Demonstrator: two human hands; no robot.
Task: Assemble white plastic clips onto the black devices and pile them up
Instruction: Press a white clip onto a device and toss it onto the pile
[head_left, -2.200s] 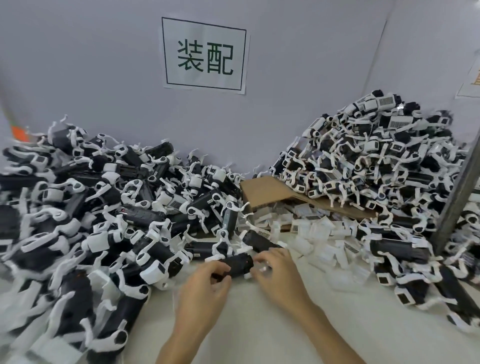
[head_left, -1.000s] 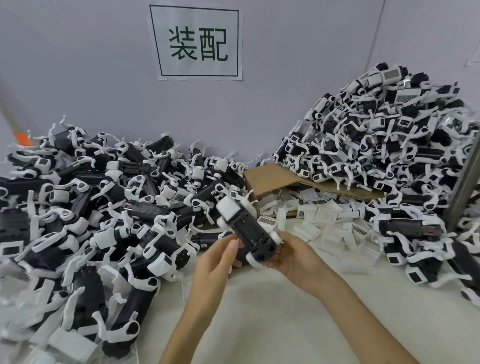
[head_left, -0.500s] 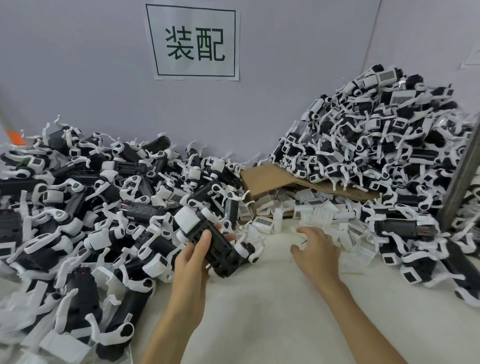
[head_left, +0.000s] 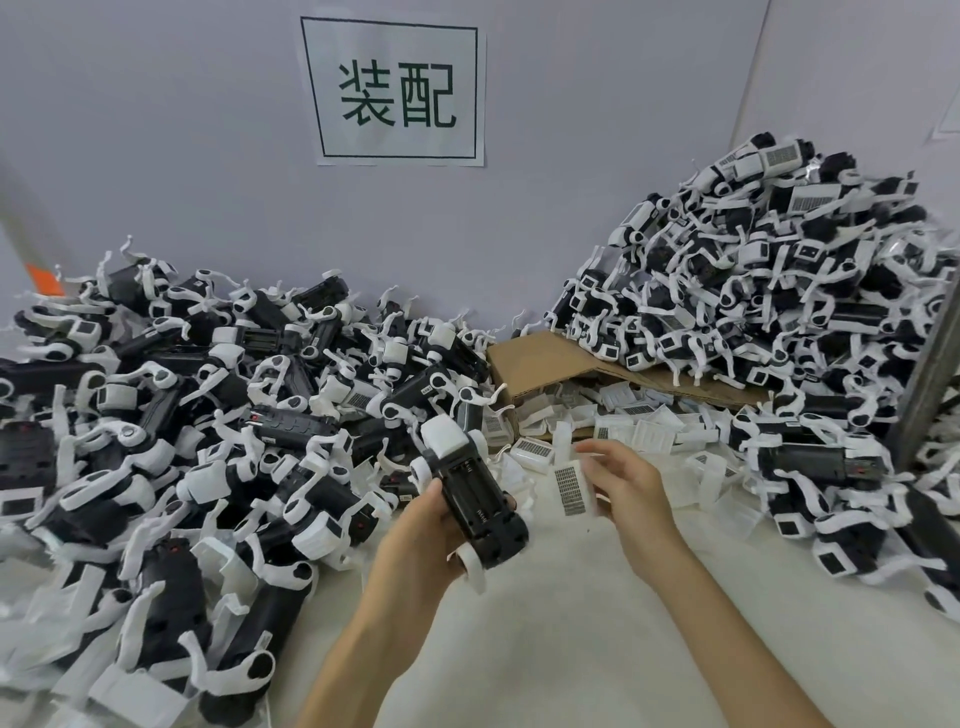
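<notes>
Holding a Device and a Clip Above the Table

Left hand (head_left: 418, 535) grips a black device (head_left: 475, 506) at its near end, fingers curled under the body and thumb on the left edge. The device tilts away from the person, open recess facing up, with white parts fitted at both ends. Right hand (head_left: 631, 486) is just right of the device and does not touch it. It pinches a white clip (head_left: 571, 486), which bears a barcode label, by the clip's right edge; the fingers are motion-blurred. The hands are apart, with the clip between them, above the white table (head_left: 545, 649).

Loose clips (head_left: 639, 423) lie on the table just beyond the right hand, reaching under a sheet of cardboard (head_left: 540, 358). A low heap of devices (head_left: 182, 415) covers the left side from near to far. A taller heap (head_left: 753, 270) rises at the far right, partly on the cardboard. A paper sign (head_left: 395, 91) with two printed characters is fixed to the far wall. A grey post (head_left: 930, 364) stands at the right edge.
</notes>
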